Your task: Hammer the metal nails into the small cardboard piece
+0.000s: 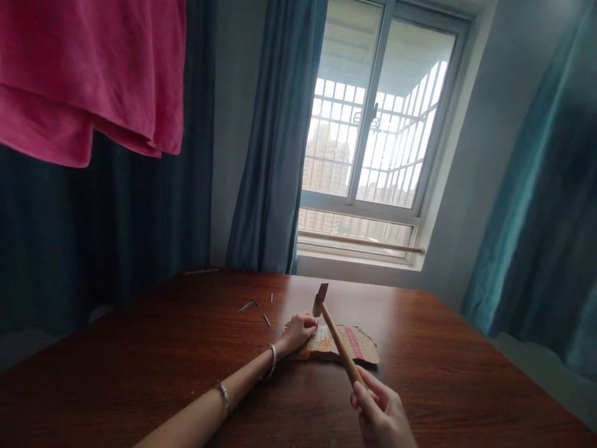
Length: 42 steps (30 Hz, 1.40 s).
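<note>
My right hand is wrapped round the wooden handle of a small hammer, whose metal head is raised just above my left hand. My left hand rests on the edge of a flat brown piece of cardboard with a dotted pattern and a pink stripe. Its fingers are pinched together on something small under the hammer head, which I cannot make out. Bracelets circle my left wrist and forearm.
Several loose nails lie on the dark wooden table beyond my left hand. A window with blue curtains is behind the table. A pink cloth hangs at the upper left.
</note>
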{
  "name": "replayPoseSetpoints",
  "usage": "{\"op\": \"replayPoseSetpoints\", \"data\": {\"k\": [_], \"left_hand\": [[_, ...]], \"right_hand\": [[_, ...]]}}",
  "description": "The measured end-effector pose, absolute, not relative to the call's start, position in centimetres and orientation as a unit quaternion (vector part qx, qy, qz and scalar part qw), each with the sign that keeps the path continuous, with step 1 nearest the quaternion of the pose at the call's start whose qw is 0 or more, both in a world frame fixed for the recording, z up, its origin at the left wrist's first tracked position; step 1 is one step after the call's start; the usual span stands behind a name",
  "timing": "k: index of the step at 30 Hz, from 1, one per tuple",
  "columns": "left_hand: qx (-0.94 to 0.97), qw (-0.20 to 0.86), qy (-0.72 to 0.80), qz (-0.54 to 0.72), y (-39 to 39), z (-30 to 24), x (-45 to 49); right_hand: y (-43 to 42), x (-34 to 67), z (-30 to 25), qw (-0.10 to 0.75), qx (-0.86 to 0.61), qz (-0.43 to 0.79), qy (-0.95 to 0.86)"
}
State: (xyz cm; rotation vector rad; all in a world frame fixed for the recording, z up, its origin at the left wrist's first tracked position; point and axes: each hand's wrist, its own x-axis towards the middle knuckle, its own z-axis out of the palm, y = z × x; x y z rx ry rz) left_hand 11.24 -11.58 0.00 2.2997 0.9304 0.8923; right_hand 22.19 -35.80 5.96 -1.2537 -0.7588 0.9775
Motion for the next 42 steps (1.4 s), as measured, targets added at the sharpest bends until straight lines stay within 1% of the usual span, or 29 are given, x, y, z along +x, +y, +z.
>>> {"op": "replayPoseSetpoints", "data": {"k": [6, 10, 12, 16, 18, 21, 24, 27, 35, 42], "left_hand": [[0.845, 0.261, 0.335, 0.325, -11.7, 0.3, 11.1], [0.841, 0.267, 0.341, 0.323, -12.0, 0.7, 10.9], [0.843, 0.264, 0.336, 0.327, -12.1, 0.8, 10.9], [0.841, 0.267, 0.326, 0.339, -12.1, 0.8, 11.1], [0.838, 0.268, 0.327, 0.345, -12.0, 0.7, 11.1], [0.837, 0.264, 0.328, 0.349, -12.0, 0.5, 11.2], [0.838, 0.263, 0.331, 0.345, -11.9, 0.4, 11.2], [0.834, 0.263, 0.342, 0.344, -11.8, 0.3, 11.2], [0.839, 0.251, 0.333, 0.349, -11.5, 0.0, 11.2], [0.831, 0.261, 0.343, 0.351, -11.7, 0.1, 11.2]], "right_hand": [[-35.4, 22.6, 4.4, 0.659, -0.534, 0.418, -0.326], [-35.6, 23.8, 3.8, 0.672, -0.547, 0.386, -0.316], [-35.8, 24.7, 3.4, 0.675, -0.572, 0.344, -0.313], [-36.6, 27.4, 2.0, 0.676, -0.644, 0.192, -0.302], [-37.1, 28.8, 1.3, 0.647, -0.695, 0.128, -0.286], [-38.0, 31.0, 1.0, 0.549, -0.790, 0.061, -0.264], [-38.8, 33.0, 1.3, 0.436, -0.858, 0.072, -0.261], [-39.3, 34.5, 1.7, 0.367, -0.885, 0.100, -0.268], [-39.3, 34.8, 1.9, 0.316, -0.900, 0.081, -0.289], [-38.7, 34.9, 1.8, 0.276, -0.903, 0.076, -0.320]]}}
